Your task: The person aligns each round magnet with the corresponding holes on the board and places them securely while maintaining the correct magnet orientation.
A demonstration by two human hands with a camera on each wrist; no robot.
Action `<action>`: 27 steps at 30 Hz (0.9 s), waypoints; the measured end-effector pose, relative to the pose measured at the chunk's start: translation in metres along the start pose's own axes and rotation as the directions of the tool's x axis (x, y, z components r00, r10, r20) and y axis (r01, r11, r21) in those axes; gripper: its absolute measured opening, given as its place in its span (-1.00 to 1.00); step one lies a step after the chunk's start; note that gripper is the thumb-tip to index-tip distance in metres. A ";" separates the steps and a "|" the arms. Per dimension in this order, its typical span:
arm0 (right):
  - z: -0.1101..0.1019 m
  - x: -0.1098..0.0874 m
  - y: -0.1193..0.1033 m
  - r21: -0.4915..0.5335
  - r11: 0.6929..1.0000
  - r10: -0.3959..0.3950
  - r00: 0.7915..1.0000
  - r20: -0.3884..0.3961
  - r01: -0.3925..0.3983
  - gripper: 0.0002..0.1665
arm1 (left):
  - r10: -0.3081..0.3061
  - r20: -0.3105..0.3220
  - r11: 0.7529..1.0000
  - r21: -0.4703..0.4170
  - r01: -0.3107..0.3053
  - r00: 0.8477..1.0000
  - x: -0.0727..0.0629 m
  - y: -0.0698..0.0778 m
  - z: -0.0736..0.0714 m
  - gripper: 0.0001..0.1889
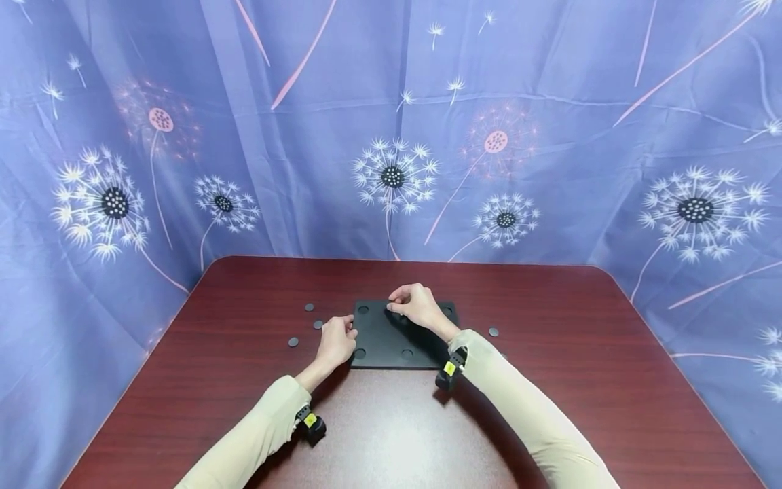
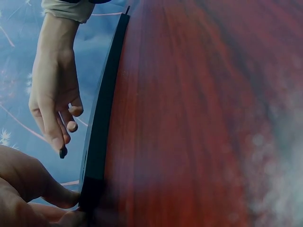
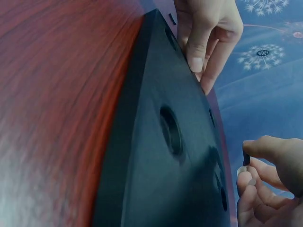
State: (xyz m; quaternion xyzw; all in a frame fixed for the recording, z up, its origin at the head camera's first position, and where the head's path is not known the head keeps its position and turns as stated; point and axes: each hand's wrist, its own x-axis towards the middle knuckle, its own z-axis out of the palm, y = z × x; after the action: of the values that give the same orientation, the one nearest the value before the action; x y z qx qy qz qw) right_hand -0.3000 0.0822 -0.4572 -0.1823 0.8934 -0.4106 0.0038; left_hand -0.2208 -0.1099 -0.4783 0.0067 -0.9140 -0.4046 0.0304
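A black rectangular board [image 1: 381,336] with round recesses lies on the table. My left hand [image 1: 337,341] grips its left edge, thumb and fingertips right at the side. Over the far half of the board, my right hand [image 1: 418,307] pinches a small dark disc [image 3: 245,158] between thumb and fingertip, held above the surface. That same disc [image 2: 63,152] hangs at the fingertips in the left wrist view. One near recess [image 3: 171,131] shows bare in the right wrist view. The right hand and its shadow cover part of the board.
Left of the board lie several loose dark discs [image 1: 293,341], one close to the left hand. Another disc [image 1: 493,332] lies to the right, with one more partly behind the right sleeve. The reddish wooden table [image 1: 244,292] meets a blue dandelion-print curtain [image 1: 318,170] behind.
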 end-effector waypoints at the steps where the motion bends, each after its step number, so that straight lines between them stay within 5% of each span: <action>1: 0.001 0.001 -0.002 -0.001 1.000 -0.007 1.000 -0.004 0.007 -0.85 | 0.001 0.000 1.000 -0.001 -0.001 1.000 0.000 0.000 0.000 -0.61; 27: 0.029 0.009 -0.019 0.021 1.000 0.002 0.997 0.075 -0.004 -0.83 | -0.016 0.002 1.000 0.008 0.016 1.000 0.000 0.002 -0.001 -0.61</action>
State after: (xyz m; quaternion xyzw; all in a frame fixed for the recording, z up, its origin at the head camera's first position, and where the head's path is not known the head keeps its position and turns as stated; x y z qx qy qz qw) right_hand -0.2982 0.0465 -0.4611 -0.1964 0.8884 -0.4130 0.0400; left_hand -0.2211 -0.1087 -0.4763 0.0137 -0.9156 -0.4010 0.0260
